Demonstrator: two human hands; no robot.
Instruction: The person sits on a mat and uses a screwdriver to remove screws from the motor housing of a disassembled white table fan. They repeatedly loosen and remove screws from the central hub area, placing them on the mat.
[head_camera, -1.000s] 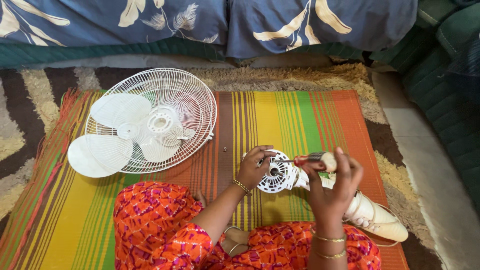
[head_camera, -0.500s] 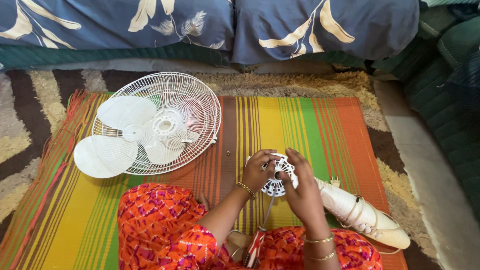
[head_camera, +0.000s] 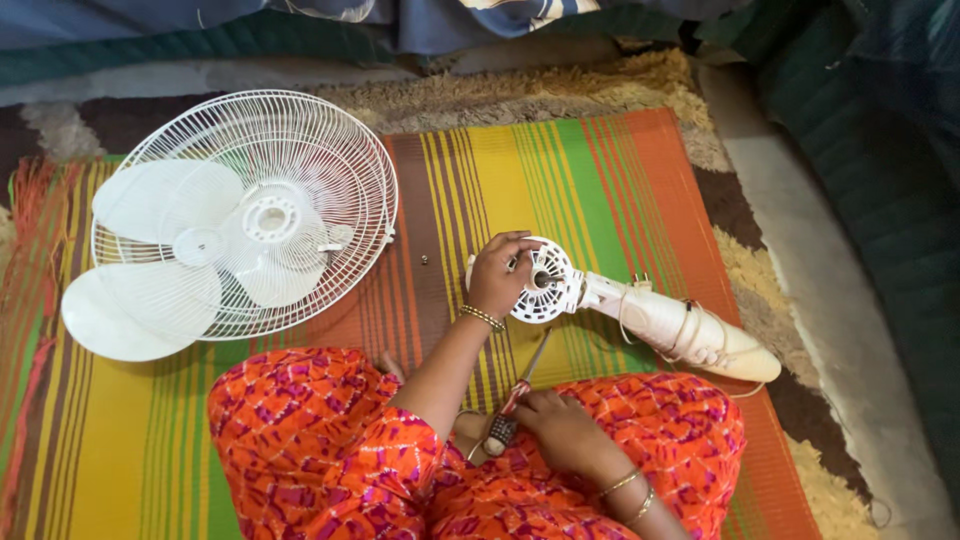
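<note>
Person in loose orange clothing (head_camera: 330, 430) printed all over with small pink, purple and red blocky marks; same fabric covers both legs and the short sleeve ending near the left elbow. Forearms bare below that. Left hand (head_camera: 497, 275) has a thin gold beaded bracelet (head_camera: 482, 318) at the wrist. Right hand (head_camera: 560, 425) has two thin gold bangles (head_camera: 630, 493) at the wrist, one plain, one slightly thicker. No rings discernible at this size.

No package, label, sign or screen shows anywhere in this view. None lies on the floor, and none shows up close by the person. Nothing in the person's reach bears a sticker or tag that can be made out.
</note>
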